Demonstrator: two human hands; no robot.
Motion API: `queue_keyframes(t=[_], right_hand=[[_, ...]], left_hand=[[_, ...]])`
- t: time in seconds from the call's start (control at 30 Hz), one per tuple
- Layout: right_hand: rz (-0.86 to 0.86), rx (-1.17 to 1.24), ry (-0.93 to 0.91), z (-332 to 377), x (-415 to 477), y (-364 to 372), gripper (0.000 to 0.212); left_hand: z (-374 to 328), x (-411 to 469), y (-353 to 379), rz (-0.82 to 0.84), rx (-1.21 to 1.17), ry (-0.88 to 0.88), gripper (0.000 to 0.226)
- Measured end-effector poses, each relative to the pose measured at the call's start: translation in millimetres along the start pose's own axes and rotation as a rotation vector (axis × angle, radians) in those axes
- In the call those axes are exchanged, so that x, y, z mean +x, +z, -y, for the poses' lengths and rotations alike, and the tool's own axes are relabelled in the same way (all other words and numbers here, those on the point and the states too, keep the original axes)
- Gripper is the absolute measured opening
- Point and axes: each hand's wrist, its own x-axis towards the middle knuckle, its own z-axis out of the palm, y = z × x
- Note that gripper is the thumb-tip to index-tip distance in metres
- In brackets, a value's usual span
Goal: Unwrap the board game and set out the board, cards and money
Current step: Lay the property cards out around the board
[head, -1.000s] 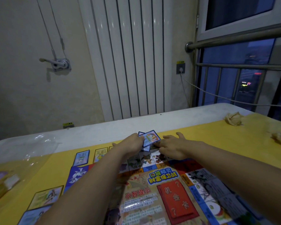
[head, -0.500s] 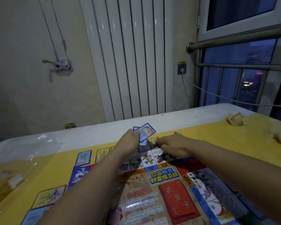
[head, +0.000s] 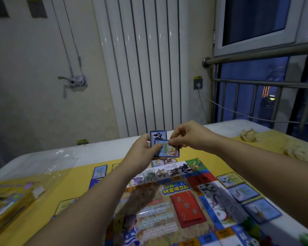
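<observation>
Board [head: 176,201]: unfolded flat on the table [head: 75,181], nearest the viewer. Cards [head: 244,192] are laid face up along its 3 o'clock edge, with more at 10 o'clock. Wrapper [head: 43,167], clear, is discarded at 9 o'clock. Past the board, at 12 o'clock, a small stack [head: 157,135] is gripped by the left hand [head: 140,153], fingers curled round it. Its top card [head: 169,150] is pinched by the right hand [head: 190,137]. Step judged: cards being dealt out. Next, a free spot beside the board is called for. Money cannot be made out.
</observation>
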Motion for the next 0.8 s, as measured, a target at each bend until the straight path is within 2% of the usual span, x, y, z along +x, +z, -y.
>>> queue_keyframes(t=[0.17,0.3,0.43,0.6,0.73,0.8], right_hand=[[0.010,0.008,0.003,14.4,-25.0,-10.5,0.010],[0.011,0.038,-0.013,27.7,-52.5,-15.6,0.007],[0.053,0.068,-0.031,42.5,-86.5,-19.6,0.003],[0.060,0.177,0.002,49.8,-118.4,-18.4,0.012],[0.112,-0.012,0.003,53.7,-128.4,-20.9,0.008],[0.106,0.005,0.023,49.0,-122.8,-28.6,0.009]], left_hand=[[-18.5,-21.0,-1.0,-0.049,-0.064,0.031,0.012],[-32.7,-47.0,-2.0,-0.025,-0.195,0.014,0.008],[-46.6,-77.2,-6.2,0.008,-0.330,-0.019,0.013],[-56.4,-109.5,-1.4,-0.065,-0.288,-0.049,0.017],[-61.3,-117.5,3.9,-0.087,-0.263,-0.038,0.020],[-61.5,-114.6,5.1,-0.135,-0.286,-0.026,0.013]])
